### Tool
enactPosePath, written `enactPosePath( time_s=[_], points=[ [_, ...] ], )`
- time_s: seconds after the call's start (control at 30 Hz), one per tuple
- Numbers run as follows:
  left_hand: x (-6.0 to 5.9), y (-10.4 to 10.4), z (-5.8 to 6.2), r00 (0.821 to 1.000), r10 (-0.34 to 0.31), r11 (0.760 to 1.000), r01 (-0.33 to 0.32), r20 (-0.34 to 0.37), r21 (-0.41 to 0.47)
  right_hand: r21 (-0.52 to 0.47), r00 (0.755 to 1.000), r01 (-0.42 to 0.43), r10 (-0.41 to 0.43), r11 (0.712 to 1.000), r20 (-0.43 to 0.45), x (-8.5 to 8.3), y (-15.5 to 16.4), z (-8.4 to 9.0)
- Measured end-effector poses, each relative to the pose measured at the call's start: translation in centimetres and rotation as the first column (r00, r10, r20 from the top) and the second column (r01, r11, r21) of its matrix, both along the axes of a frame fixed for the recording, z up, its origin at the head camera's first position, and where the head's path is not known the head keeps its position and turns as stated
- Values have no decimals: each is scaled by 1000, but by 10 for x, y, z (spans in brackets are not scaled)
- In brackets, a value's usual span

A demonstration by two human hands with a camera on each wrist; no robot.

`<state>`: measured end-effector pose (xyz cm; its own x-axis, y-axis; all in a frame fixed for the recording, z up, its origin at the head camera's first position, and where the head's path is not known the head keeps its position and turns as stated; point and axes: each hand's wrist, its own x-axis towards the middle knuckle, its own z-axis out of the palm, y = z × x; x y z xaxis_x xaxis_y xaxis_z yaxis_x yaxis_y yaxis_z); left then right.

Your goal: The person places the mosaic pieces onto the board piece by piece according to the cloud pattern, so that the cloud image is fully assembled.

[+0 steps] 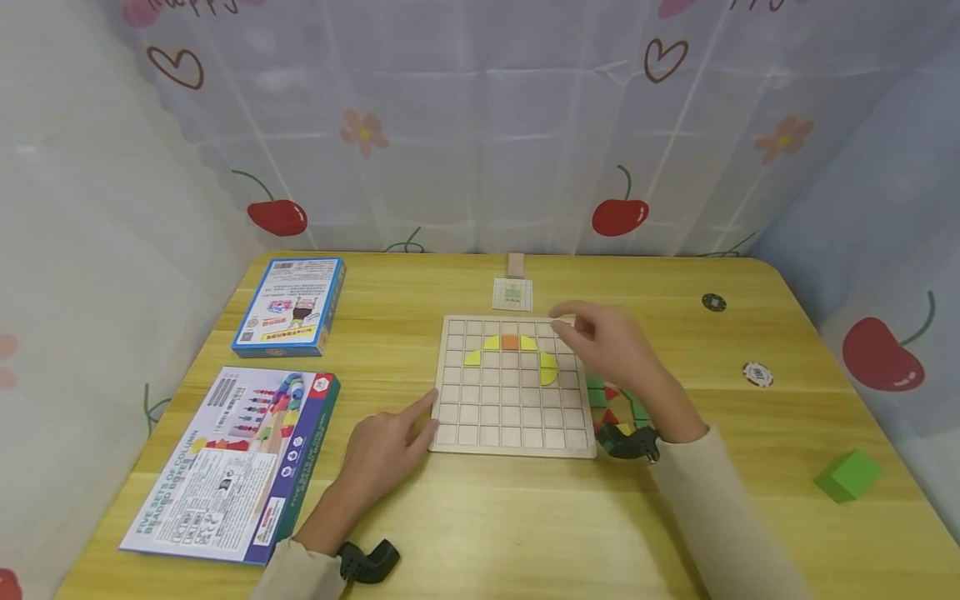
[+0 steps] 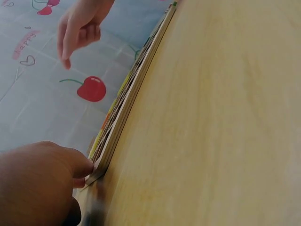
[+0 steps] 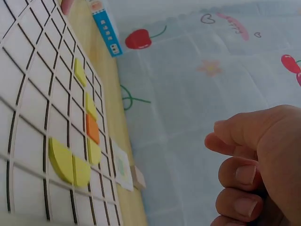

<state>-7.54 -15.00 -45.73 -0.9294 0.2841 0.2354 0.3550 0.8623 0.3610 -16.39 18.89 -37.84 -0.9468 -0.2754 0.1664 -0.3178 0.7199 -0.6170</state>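
Observation:
A wooden grid board (image 1: 510, 400) lies on the table. Yellow quarter-round pieces (image 1: 548, 368) and an orange square (image 1: 510, 342) form an arch in its upper cells. At the board's left edge, my left hand (image 1: 381, 457) rests its extended index finger and thumb against the rim. My right hand (image 1: 611, 342) hovers over the upper right corner, thumb and index finger apart in the head view. The right wrist view shows this hand (image 3: 263, 165) with its other fingers loosely bent and nothing visible held. Its forearm partly hides a group of green and red pieces (image 1: 600, 397).
A small pattern card (image 1: 513, 294) leans on a wooden holder (image 1: 516, 265) behind the board. To the left lie a blue box (image 1: 291, 304) and a bead-set box (image 1: 232, 467). Two round chips (image 1: 757, 374) and a green block (image 1: 848, 476) are at the right.

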Motion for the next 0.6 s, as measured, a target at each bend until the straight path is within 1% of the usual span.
enactPosePath(
  time_s=[0.13, 0.3, 0.4, 0.5, 0.6],
  points=[
    [0, 0, 1, 1000, -1, 1000, 1, -1, 1, 49, 1000, 28, -28, 998, 1, 12, 31, -5],
    [0, 1, 0, 1000, 2, 1000, -2, 5, -4, 130, 1000, 14, -15, 991, 8, 31, 62, -21],
    [1, 1, 0, 1000, 3, 1000, -3, 7, -5, 143, 999, -6, 0, 990, 38, 47, 74, -31],
    [0, 2, 0, 1000, 5, 1000, -5, 13, -8, 135, 997, -23, 13, 991, 73, 63, 80, -40],
    [0, 2, 1, 1000, 8, 1000, -8, 19, -5, 150, 998, -36, 27, 988, 64, 75, 84, -46]
  ],
)
